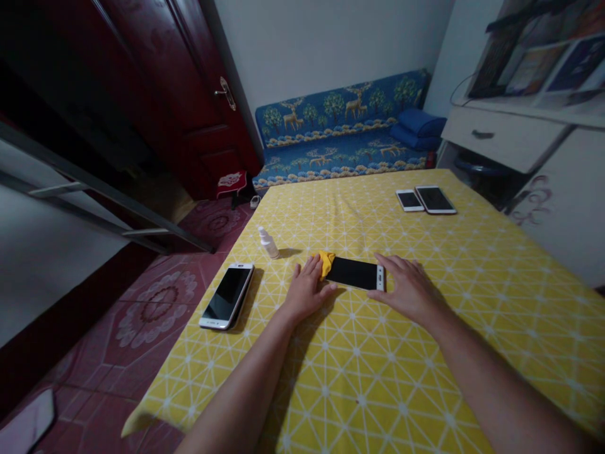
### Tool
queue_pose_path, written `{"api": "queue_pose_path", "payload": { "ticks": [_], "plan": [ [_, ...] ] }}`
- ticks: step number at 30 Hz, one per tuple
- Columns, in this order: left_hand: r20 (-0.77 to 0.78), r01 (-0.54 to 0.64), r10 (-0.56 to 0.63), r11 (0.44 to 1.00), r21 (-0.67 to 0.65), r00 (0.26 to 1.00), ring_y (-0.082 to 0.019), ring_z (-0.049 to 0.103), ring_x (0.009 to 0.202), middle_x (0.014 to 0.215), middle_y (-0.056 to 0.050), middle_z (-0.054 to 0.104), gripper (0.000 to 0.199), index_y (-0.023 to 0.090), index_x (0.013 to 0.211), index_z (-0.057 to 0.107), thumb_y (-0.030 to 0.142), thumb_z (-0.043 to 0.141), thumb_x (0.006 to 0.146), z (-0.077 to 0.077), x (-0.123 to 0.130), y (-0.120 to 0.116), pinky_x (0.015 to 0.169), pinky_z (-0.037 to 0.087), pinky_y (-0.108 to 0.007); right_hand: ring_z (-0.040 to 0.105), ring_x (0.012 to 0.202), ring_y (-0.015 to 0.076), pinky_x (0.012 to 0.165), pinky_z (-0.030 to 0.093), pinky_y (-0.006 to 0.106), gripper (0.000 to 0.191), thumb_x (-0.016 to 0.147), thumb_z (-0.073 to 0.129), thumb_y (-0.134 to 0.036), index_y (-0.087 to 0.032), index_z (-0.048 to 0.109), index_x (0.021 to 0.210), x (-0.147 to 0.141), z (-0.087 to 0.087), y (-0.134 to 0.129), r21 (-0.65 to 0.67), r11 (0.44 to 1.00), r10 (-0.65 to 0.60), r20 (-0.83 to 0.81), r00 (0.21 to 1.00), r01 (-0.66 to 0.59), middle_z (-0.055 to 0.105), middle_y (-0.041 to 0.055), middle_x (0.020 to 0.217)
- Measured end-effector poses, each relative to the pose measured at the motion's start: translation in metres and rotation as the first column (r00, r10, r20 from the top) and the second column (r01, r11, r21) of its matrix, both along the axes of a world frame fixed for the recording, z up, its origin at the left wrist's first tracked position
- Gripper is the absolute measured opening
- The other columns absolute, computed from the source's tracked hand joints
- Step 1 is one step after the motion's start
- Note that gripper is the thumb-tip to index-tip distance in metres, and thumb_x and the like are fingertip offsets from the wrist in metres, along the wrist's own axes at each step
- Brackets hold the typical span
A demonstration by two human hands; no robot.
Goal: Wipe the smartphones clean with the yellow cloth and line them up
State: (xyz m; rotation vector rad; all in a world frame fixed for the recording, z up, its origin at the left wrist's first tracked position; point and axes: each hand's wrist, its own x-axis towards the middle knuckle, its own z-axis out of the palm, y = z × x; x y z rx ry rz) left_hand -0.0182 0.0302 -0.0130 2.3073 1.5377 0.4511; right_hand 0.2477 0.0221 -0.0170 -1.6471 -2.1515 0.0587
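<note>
The head camera looks forward and down (fairly close) on the left hand (307,291) and right hand (407,291).

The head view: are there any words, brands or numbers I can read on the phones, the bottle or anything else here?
No words, brands or numbers can be read.
Bottle: no legible label.
Middle phone: dark screen, nothing readable.
Left phone: dark screen, nothing readable.
Far phones: too small to read anything.
Covers at top right: too blurred to read.
</note>
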Motion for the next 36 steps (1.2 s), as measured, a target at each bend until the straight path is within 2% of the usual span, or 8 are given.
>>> {"api": "queue_pose_path", "payload": {
  "ticks": [4, 7, 11, 16, 26, 36],
  "plan": [
    [0.054, 0.009, -0.01, 1.0, 0.016, 0.998, -0.027, 0.026, 0.152, 0.162, -0.013, 0.033, 0.065, 0.021, 0.151, 0.039, 0.047, 0.056, 0.095, 0.002, -0.001, 0.001, 0.124, 0.013, -0.056, 0.058, 0.123, 0.0323, 0.104, 0.043, 0.05, 0.073, 0.078, 0.072, -0.042, -0.022, 0.049, 0.144, -0.001, -0.005, 0.002, 0.008, 0.996, 0.09, -0.082, 0.993, -0.09, 0.062, 0.0127, 0.136],
    [0.086, 0.013, -0.015, 1.0, 0.014, 0.996, -0.027, 0.029, 0.151, 0.16, -0.012, 0.037, 0.063, 0.021, 0.151, 0.04, 0.045, 0.057, 0.094, 0.003, -0.002, 0.001, 0.124, 0.012, -0.056, 0.06, 0.12, 0.0312, 0.103, 0.044, 0.05, 0.075, 0.077, 0.073, -0.038, -0.022, 0.047, 0.145, 0.001, -0.007, 0.005, -0.007, 0.99, 0.139, -0.13, 0.982, -0.141, 0.064, 0.0116, 0.134],
    [0.094, 0.024, -0.024, 1.0, 0.006, 0.995, -0.026, 0.028, 0.151, 0.16, -0.013, 0.036, 0.066, 0.019, 0.151, 0.04, 0.043, 0.061, 0.093, 0.003, -0.002, 0.0, 0.125, 0.01, -0.056, 0.061, 0.117, 0.031, 0.102, 0.045, 0.05, 0.076, 0.075, 0.074, -0.034, -0.023, 0.048, 0.145, 0.004, -0.007, 0.006, 0.002, 0.987, 0.156, -0.156, 0.975, -0.158, 0.067, 0.0099, 0.13],
    [0.109, 0.038, -0.037, 0.999, -0.009, 0.993, -0.026, 0.027, 0.152, 0.16, -0.013, 0.035, 0.07, 0.018, 0.152, 0.038, 0.04, 0.065, 0.09, 0.001, -0.004, -0.007, 0.125, 0.01, -0.055, 0.061, 0.115, 0.0309, 0.1, 0.048, 0.048, 0.073, 0.074, 0.076, -0.034, -0.021, 0.051, 0.142, -0.001, -0.006, 0.002, 0.049, 0.992, 0.122, -0.146, 0.982, -0.115, 0.068, 0.0109, 0.125],
    [0.114, 0.024, -0.022, 0.999, -0.023, 0.993, -0.027, 0.029, 0.151, 0.158, -0.015, 0.038, 0.071, 0.016, 0.15, 0.041, 0.039, 0.068, 0.088, 0.002, -0.001, -0.023, 0.125, 0.012, -0.055, 0.06, 0.114, 0.0333, 0.1, 0.048, 0.046, 0.068, 0.075, 0.076, -0.033, -0.013, 0.054, 0.137, -0.012, -0.001, -0.003, 0.045, 0.999, -0.011, -0.065, 0.998, 0.014, 0.068, 0.0158, 0.124],
    [0.03, 0.016, -0.016, 1.0, 0.012, 0.999, -0.028, 0.027, 0.151, 0.16, -0.017, 0.035, 0.07, 0.015, 0.151, 0.04, 0.04, 0.065, 0.09, 0.003, 0.005, -0.031, 0.124, 0.016, -0.055, 0.063, 0.109, 0.0328, 0.093, 0.05, 0.045, 0.069, 0.073, 0.077, -0.033, -0.018, 0.054, 0.137, -0.016, 0.005, -0.005, 0.054, 0.996, -0.061, -0.056, 0.997, 0.064, 0.071, 0.0145, 0.117]
  ]
}}
